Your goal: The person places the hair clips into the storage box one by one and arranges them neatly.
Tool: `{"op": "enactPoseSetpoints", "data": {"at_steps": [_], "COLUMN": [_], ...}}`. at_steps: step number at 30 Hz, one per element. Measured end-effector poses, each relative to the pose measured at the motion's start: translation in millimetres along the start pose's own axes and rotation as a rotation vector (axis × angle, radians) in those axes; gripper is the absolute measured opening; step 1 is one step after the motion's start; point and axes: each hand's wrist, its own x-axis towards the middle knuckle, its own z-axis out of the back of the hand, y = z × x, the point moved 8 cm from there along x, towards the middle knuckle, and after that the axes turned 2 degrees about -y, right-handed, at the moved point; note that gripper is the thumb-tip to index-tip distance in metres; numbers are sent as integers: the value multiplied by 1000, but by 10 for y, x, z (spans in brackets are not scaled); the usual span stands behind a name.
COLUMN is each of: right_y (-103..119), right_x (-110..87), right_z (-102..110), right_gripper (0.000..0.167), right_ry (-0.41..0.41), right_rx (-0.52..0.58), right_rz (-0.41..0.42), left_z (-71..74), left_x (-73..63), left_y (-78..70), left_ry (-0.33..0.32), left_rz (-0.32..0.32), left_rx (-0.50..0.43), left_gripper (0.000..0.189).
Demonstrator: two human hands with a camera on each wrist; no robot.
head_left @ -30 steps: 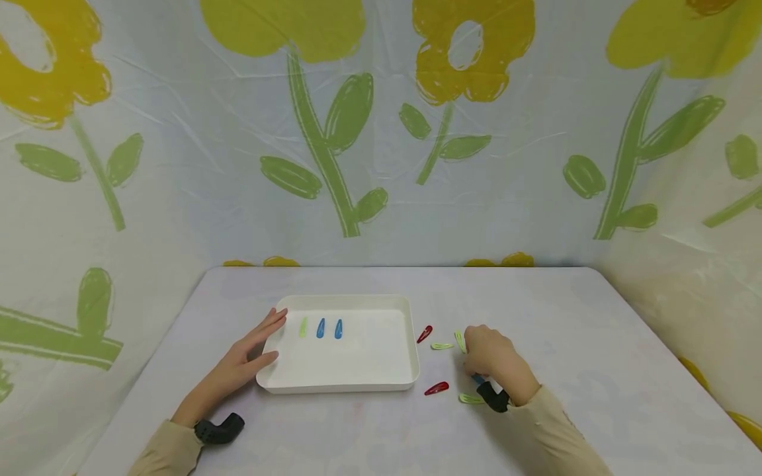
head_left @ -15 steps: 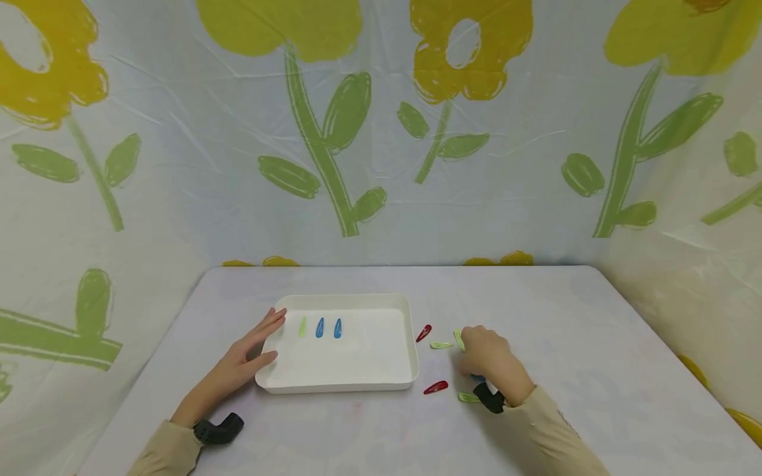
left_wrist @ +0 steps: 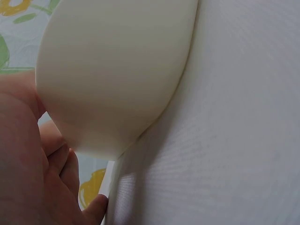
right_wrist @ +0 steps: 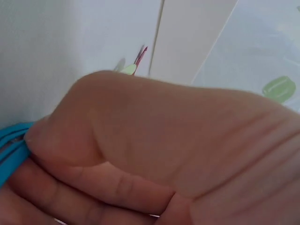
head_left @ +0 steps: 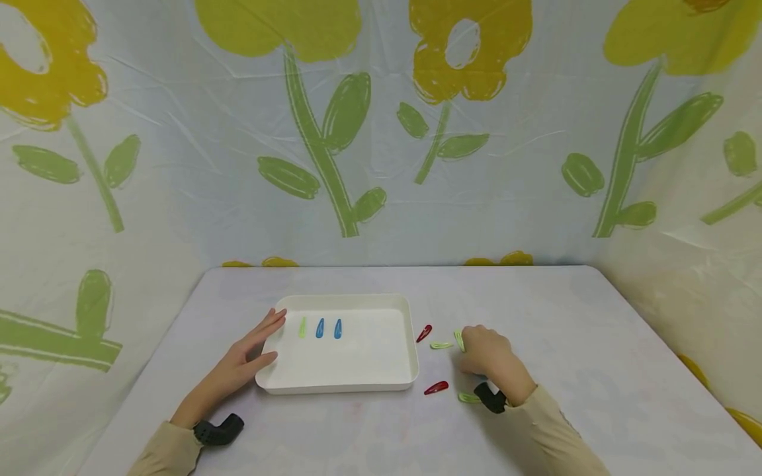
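In the right wrist view, a blue snap hair clip (right_wrist: 14,159) is pinched between the thumb and fingers of my right hand (head_left: 491,356). That hand is low over the table, right of the white tray (head_left: 357,380), and in the head view it hides the clip. My left hand (head_left: 247,354) rests at the tray's left side, fingers extended along the rim and thumb on the edge. The tray wall (left_wrist: 117,70) fills much of the left wrist view. Inside the tray, a light green clip (head_left: 303,327) and two blue clips (head_left: 320,328) lie in a row.
Between tray and right hand lie a red clip (head_left: 424,333) and a light green clip (head_left: 441,346). Another green clip (head_left: 459,340) is partly behind the hand. Nearer the front are a second red clip (head_left: 436,387) and a green one (head_left: 469,398). A flowered curtain surrounds the table.
My right hand has shifted very slightly left, and the bit of blue visible beneath it a second ago is now hidden. The left hand and the tray stay put.
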Motion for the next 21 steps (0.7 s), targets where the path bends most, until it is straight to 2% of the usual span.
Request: {"op": "enactPoseSetpoints", "data": {"at_steps": [14,21], "right_y": [23,18], "right_x": [35,54], "right_z": [-42,-75], "right_gripper": [13,13], "right_ry": [39,30], "right_rx": [146,206], "right_rz": [30,36], "left_z": [-6,-5], "left_x": [3,4], "left_y": [-5,-37], "left_ry": [3,4], "left_rz": [4,4], "left_rx": [-14,-29], "left_gripper": [62,61]}}
